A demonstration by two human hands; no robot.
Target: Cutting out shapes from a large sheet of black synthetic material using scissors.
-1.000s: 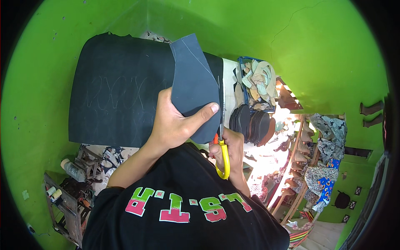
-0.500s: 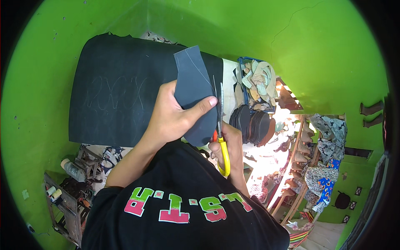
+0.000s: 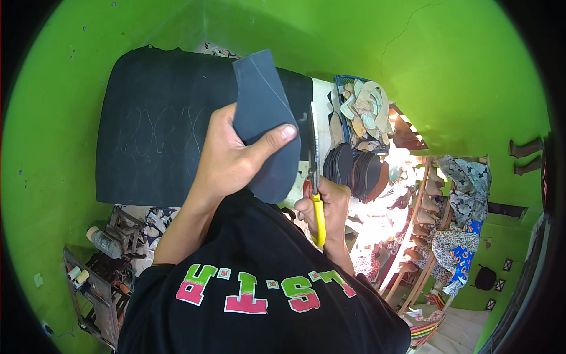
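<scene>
My left hand (image 3: 239, 156) grips a dark grey sheet piece (image 3: 265, 106) with its thumb lying across the front face. A thin pale line is drawn along the upper part of this piece. Scissors (image 3: 318, 215) with yellow and red handles are held in my right hand (image 3: 331, 203), blades pointing up. The blades stand just right of the piece, apart from its edge. Behind my hands lies a large black sheet (image 3: 159, 88) marked with pale curved outlines.
Stacks of dark sole-shaped pieces (image 3: 365, 174) lie to the right, near a blue crate (image 3: 337, 88) of pale scraps. Beyond them stands a wooden rack (image 3: 415, 236) with shoe forms. At lower left are a wooden stand (image 3: 91, 292) with thread spools and a clear jar (image 3: 106, 242).
My left hand has moved left and slightly up with the dark piece, away from the scissors. The scissors have shifted a little to the right, and a gap now separates them from the piece.
</scene>
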